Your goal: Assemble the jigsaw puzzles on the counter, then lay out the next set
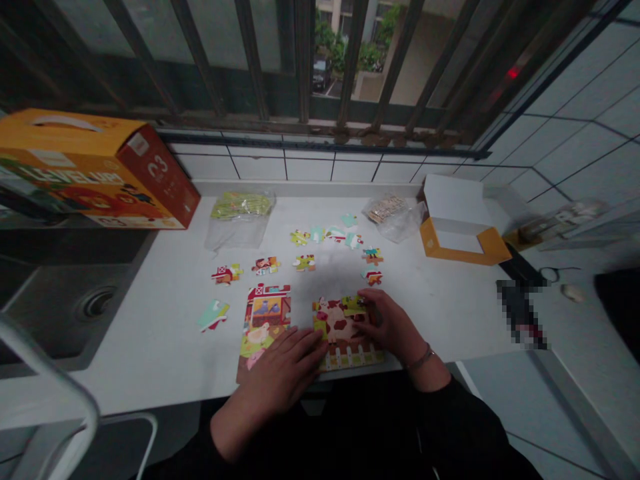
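Two assembled blocks of a farmyard jigsaw puzzle [265, 310] lie side by side; the left hand [280, 370] presses flat between them, fingers together, the right hand [393, 327] sits on a green piece [354, 305], grip unclear, about a dozen loose pieces [305, 263] lie beyond the blocks

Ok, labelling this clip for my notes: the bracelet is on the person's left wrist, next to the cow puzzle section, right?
Not the left wrist: the head view shows the bracelet on the right wrist, next to the cow puzzle section.
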{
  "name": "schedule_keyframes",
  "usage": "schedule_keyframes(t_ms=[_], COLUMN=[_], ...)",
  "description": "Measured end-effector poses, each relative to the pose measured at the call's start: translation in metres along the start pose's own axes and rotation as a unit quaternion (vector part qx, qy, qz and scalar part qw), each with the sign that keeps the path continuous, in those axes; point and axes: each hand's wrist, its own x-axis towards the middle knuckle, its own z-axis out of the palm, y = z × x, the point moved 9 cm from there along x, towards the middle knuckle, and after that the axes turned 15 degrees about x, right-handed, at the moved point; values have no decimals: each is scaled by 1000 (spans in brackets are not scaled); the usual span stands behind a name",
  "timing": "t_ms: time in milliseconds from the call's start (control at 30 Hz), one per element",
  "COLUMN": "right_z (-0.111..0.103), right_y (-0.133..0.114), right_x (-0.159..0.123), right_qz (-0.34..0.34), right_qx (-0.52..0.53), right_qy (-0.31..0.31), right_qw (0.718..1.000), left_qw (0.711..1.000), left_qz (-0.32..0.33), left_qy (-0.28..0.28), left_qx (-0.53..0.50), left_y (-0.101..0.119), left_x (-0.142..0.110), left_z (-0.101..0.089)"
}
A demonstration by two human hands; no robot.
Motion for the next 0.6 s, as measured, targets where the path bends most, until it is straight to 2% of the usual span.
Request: schedule_keyframes(t_ms=[200, 333, 500, 600], right_z=[-2, -10, -28, -31], right_y=[7, 10, 7, 5], right_x=[-2, -5, -15, -17], right_qz=[36, 57, 18, 9], right_qx=[16, -1, -34, -52], right_qy=[19, 30, 33, 38], right_qw=[999, 998, 999, 998], left_qw=[1000, 999, 997, 996], left_qz=[-9, -19, -27, -30], left_qy=[16, 30, 64, 85], left_qx=[17, 30, 24, 22], left_y=[3, 5, 7, 10], left_x=[-5, -10, -18, -21], left_z=[2, 1, -8, -13])
